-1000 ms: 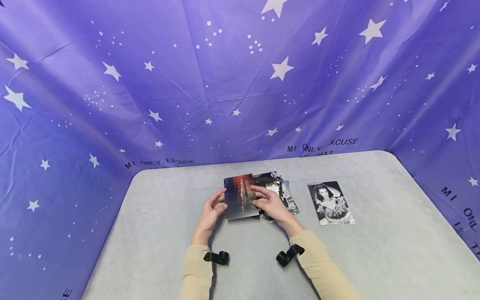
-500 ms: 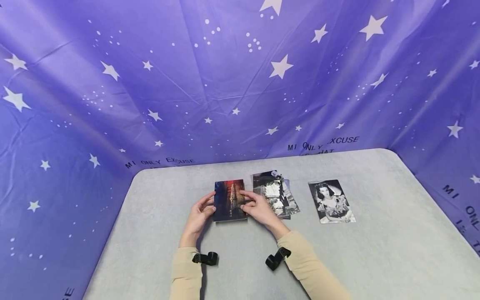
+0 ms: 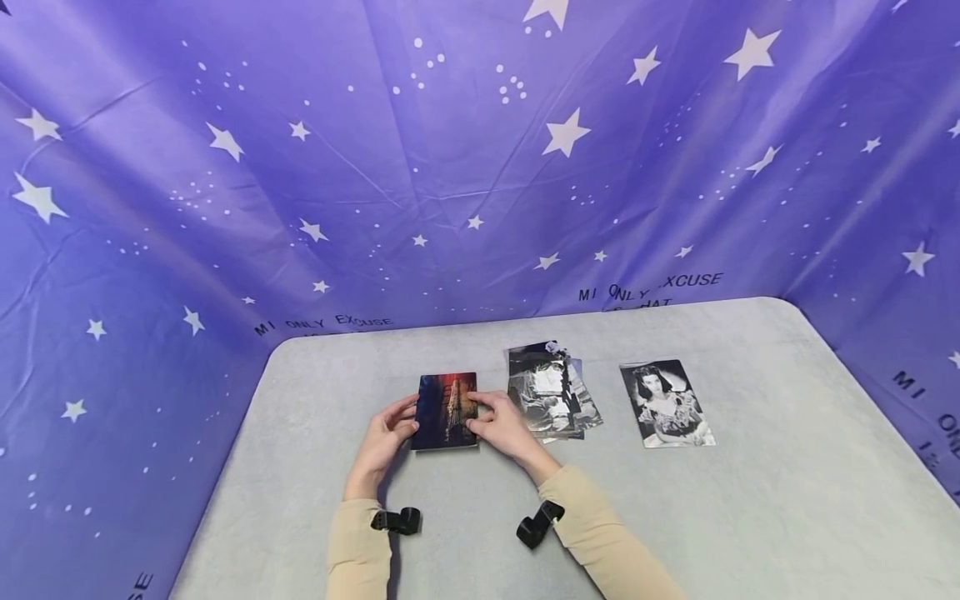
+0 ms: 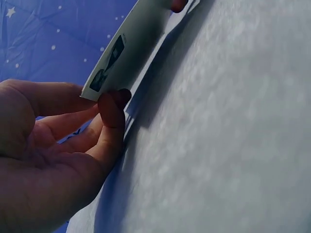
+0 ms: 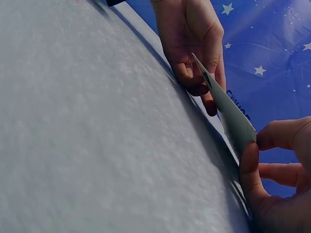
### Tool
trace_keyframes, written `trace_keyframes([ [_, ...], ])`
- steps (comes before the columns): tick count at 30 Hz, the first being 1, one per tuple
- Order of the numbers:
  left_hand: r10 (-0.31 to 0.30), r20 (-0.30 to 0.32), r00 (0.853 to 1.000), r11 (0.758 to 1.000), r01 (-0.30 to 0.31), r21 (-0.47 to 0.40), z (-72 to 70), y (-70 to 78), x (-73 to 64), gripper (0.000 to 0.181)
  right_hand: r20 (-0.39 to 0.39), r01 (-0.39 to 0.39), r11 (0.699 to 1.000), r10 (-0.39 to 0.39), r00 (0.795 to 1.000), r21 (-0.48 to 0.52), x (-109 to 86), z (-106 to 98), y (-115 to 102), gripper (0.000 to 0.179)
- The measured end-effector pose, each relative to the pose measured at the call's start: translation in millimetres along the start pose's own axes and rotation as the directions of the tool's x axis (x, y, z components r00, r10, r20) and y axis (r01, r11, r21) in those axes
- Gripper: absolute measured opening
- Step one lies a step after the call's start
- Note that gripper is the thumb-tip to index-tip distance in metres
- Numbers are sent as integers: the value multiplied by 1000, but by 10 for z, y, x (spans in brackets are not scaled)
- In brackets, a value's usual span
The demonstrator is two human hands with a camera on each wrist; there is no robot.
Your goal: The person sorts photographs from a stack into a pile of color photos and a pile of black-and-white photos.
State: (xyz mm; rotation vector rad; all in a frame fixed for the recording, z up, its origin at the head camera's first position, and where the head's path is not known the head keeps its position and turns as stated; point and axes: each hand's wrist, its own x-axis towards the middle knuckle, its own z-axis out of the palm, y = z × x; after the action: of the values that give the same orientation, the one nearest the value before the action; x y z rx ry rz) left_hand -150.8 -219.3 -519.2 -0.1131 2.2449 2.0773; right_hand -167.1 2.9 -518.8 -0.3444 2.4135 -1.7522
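Observation:
A glossy picture card point(image 3: 442, 417), dark blue on one side and red-orange on the other, is held between both hands just over the table. My left hand point(image 3: 381, 442) pinches its left edge; my right hand point(image 3: 508, 427) pinches the right edge. In the left wrist view the card's pale underside point(image 4: 133, 53) shows a small dark print, and the card slants above the tabletop. From the right wrist view, thumb and fingers grip the near corner of the card point(image 5: 235, 121), with the left hand point(image 5: 192, 43) at its far end.
Right of the hands lies a loose, fanned pile of black-and-white photo cards point(image 3: 540, 392). Farther right a single black-and-white portrait card point(image 3: 666, 404) lies flat. The grey table point(image 3: 315, 375) ends at a purple star-patterned curtain point(image 3: 450, 167) behind and at both sides.
Both hands have carried the picture card left and slightly nearer, away from the photo pile, which it partly covered before. The pile and the portrait card have stayed put.

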Motion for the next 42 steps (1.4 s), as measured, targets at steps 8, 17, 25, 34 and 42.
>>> trace_keyframes([
  [8,-15,-2,1000,998,15,63,-86,-27,-40,47,2,11,999,-11,1000,-51,5,94,14,53],
  [17,-25,-22,999,996,27,90,-191,-38,-125,44,10,49,983,-48,999,-179,-15,197,-16,54],
  [25,-10,41,999,984,3,178,-297,10,-158,45,72,78,978,-65,995,-195,-8,215,-48,52],
  [34,21,87,996,963,-44,267,-286,170,-202,46,85,108,968,-91,992,-228,15,214,-43,53],
  [42,-1,46,999,983,-7,182,-358,-20,-153,48,84,127,967,-111,990,-222,14,217,-22,51],
])
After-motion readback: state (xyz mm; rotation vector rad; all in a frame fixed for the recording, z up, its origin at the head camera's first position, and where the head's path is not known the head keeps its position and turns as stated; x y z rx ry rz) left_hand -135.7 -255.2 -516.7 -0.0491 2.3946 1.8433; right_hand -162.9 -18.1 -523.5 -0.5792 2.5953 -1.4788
